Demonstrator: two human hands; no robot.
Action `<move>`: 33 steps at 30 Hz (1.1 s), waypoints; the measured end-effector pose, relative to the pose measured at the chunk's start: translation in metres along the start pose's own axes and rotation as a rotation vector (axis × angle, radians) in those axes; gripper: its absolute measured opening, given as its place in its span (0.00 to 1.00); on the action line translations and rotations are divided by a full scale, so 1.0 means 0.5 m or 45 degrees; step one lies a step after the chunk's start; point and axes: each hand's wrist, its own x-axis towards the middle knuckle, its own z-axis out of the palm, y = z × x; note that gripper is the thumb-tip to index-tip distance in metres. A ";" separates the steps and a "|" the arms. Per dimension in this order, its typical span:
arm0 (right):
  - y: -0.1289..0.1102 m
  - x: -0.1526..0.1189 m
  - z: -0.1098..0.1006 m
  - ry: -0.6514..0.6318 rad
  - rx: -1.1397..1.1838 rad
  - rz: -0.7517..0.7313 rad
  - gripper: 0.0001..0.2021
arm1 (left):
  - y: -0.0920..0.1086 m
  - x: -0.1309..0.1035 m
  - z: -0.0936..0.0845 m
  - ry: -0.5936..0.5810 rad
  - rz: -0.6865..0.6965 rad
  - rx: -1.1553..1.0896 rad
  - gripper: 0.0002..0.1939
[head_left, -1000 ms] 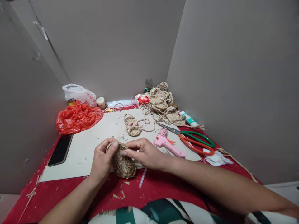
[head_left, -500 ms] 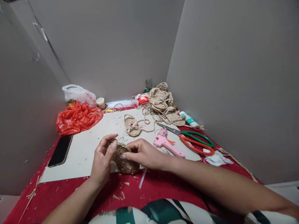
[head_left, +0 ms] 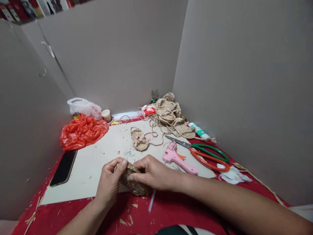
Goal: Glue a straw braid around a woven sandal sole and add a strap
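One held woven piece [head_left: 135,186] on my distant feed, left hand [head_left: 109,179] pinching its end, right hand [head_left: 153,173] closed on its side, pink glue gun [head_left: 180,162] nearby

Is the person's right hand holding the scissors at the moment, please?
No, the right hand holds the woven piece, while the scissors lie beside the pink glue gun.
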 end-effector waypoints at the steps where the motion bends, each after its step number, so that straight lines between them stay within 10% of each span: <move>1: 0.000 0.004 -0.001 0.001 0.070 0.018 0.14 | 0.003 0.003 -0.003 -0.011 -0.004 -0.007 0.13; 10: -0.001 0.026 -0.016 0.444 0.423 0.016 0.23 | 0.027 0.025 -0.002 -0.147 0.164 0.030 0.19; 33: 0.007 0.038 -0.023 0.591 1.259 -0.061 0.15 | -0.031 0.061 0.041 -0.311 -0.176 -0.070 0.16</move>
